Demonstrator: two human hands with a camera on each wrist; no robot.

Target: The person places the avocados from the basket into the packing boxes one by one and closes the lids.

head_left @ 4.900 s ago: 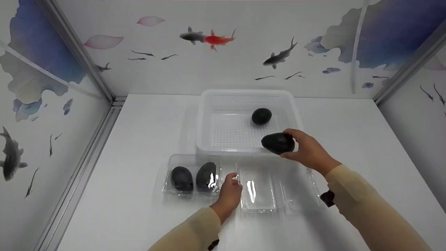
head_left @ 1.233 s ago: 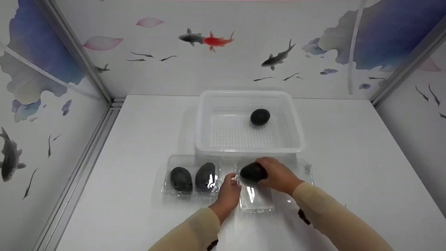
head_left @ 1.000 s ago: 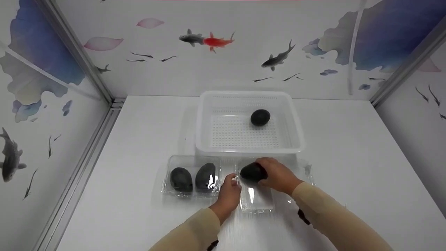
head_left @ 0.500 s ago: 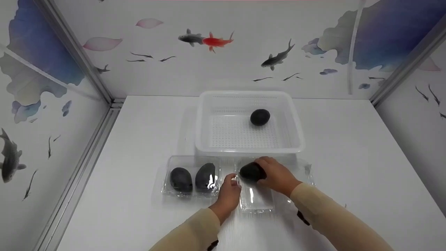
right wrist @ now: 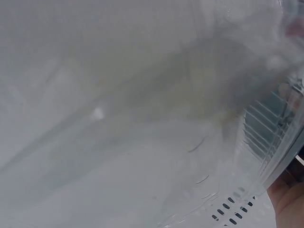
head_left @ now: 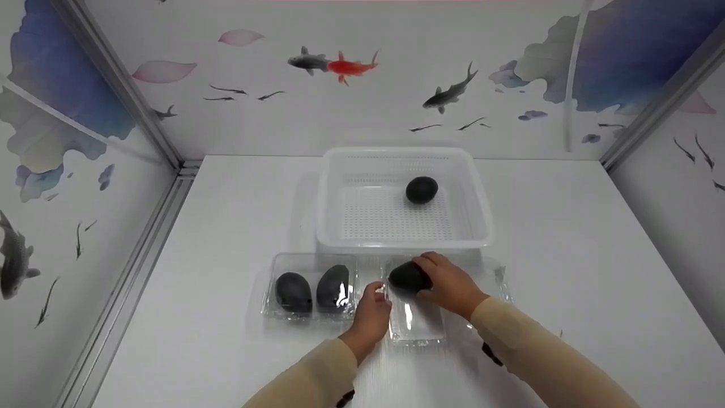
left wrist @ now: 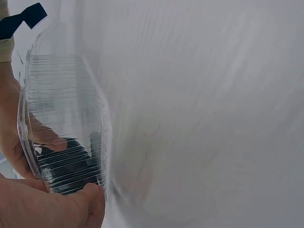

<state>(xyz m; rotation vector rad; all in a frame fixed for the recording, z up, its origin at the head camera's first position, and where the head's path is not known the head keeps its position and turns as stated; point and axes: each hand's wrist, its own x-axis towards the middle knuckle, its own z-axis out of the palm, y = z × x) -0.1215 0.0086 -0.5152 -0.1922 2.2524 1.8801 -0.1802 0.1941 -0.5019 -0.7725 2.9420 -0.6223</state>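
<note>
My right hand [head_left: 450,285] holds a dark avocado [head_left: 409,277] by its right end, in the back of the left half of an open clear plastic clamshell box [head_left: 416,331]. In the left wrist view that avocado [left wrist: 71,166] shows through the ribbed box wall. My left hand [head_left: 371,317] grips the left side of the same box, its thumb and fingertips at the wall. In the right wrist view my right hand [right wrist: 289,202] is only partly seen at the edge, beside the box wall.
Behind the open box stands a white perforated basket [head_left: 334,232] with one avocado [head_left: 422,190] in it. To the left lies a second clear box [head_left: 274,263] with two avocados inside. The box's lid half [head_left: 498,283] spreads right, under my right arm. Printed panels enclose the white table [head_left: 221,226].
Since the oldest frame, my right hand has brought the avocado from over the basket's front rim down into the open box. Over the last second there is almost no movement; my left hand stays put.
</note>
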